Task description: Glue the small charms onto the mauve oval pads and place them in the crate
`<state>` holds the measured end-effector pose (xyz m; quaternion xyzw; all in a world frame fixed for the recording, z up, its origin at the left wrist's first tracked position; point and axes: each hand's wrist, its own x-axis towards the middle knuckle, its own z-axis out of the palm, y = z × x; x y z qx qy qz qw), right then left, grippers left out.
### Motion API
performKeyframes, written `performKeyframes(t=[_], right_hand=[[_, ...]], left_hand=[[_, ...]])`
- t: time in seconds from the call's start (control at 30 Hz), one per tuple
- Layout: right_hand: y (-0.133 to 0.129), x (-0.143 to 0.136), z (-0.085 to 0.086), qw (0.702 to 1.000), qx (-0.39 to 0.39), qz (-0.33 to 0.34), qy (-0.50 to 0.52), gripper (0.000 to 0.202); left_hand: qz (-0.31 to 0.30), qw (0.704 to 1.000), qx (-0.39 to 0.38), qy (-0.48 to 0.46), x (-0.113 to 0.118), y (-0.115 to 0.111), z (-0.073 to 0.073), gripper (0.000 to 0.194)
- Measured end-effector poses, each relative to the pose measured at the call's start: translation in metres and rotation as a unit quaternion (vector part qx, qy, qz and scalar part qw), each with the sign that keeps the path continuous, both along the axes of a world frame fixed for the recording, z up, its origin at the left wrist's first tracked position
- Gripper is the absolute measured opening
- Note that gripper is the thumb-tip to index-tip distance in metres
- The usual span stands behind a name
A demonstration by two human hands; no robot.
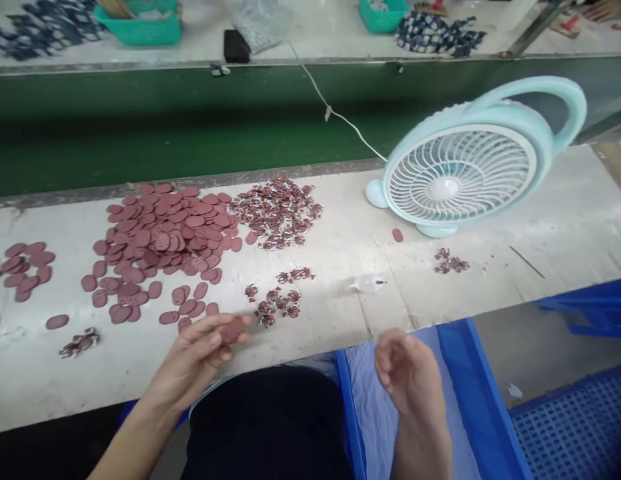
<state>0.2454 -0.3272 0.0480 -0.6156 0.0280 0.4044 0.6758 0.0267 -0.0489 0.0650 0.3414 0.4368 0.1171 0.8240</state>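
My left hand [203,353] pinches a reddish-brown oval piece [233,329] between thumb and fingers, just above the near edge of the table. Over the blue crate [473,393] hangs my right hand [410,370], its fingers loosely curled and apart from the thumb, with nothing visible in it. A large heap of the same oval pieces [165,230] lies beyond the left hand. Beside that heap is a pile of small brown-and-white parts [280,210], too small to name. A smaller cluster of these parts [277,305] sits close to the left fingertips.
A light-blue fan [460,167] stands at the right of the white table [335,253], its white cord running back. A small clear object [367,285] lies mid-table. Teal baskets [140,27] sit on the far bench, where a person's hand [604,9] shows at right.
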Motion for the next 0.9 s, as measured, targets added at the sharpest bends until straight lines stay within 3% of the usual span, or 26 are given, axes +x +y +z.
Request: performKeyframes(t=[0.07,0.13,0.23,0.3,0.33,0.4,0.5,0.57,0.7,0.77,0.83,0.9], right_hand=[[0.033,0.006,-0.007,0.987,0.142,0.007,0.076,0.067],[0.063,0.019,-0.02,0.956,0.26,0.005,0.137,0.07],[0.09,0.037,-0.031,0.905,0.374,-0.004,0.203,0.047],[0.098,0.039,-0.026,0.883,0.402,-0.006,0.244,0.037],[0.099,0.034,-0.019,0.883,0.394,-0.009,0.253,0.037],[0.1,0.015,-0.002,0.917,0.335,-0.026,0.213,0.042],[0.101,-0.03,0.023,0.983,0.178,-0.046,0.02,0.032],[0.104,-0.059,0.033,0.987,0.105,-0.047,-0.114,0.027],[0.11,-0.087,0.038,0.952,0.01,-0.119,-0.281,0.026],[0.108,-0.086,0.038,0.962,0.0,-0.054,-0.269,0.038],[0.102,-0.08,0.038,0.972,0.006,0.069,-0.223,0.056],[0.097,-0.074,0.038,0.971,0.002,0.129,-0.2,0.06]], left_hand=[[-0.021,0.998,-0.044,-0.037,0.011,-0.015,0.003,0.026],[-0.039,0.994,-0.08,-0.071,0.018,-0.028,0.005,0.025],[-0.059,0.985,-0.119,-0.109,0.021,-0.039,0.006,0.024],[-0.06,0.981,-0.14,-0.123,0.02,-0.043,0.004,0.024],[-0.057,0.979,-0.149,-0.128,0.02,-0.044,0.003,0.024],[-0.044,0.975,-0.17,-0.132,0.02,-0.046,0.0,0.024],[-0.024,0.97,-0.197,-0.137,0.022,-0.049,-0.003,0.025],[-0.017,0.968,-0.207,-0.14,0.023,-0.051,-0.005,0.026],[-0.013,0.966,-0.208,-0.152,0.025,-0.055,-0.005,0.028],[-0.014,0.966,-0.209,-0.154,0.025,-0.054,-0.004,0.029],[-0.015,0.966,-0.209,-0.15,0.026,-0.053,-0.003,0.031],[-0.017,0.967,-0.208,-0.145,0.026,-0.052,-0.003,0.032]])
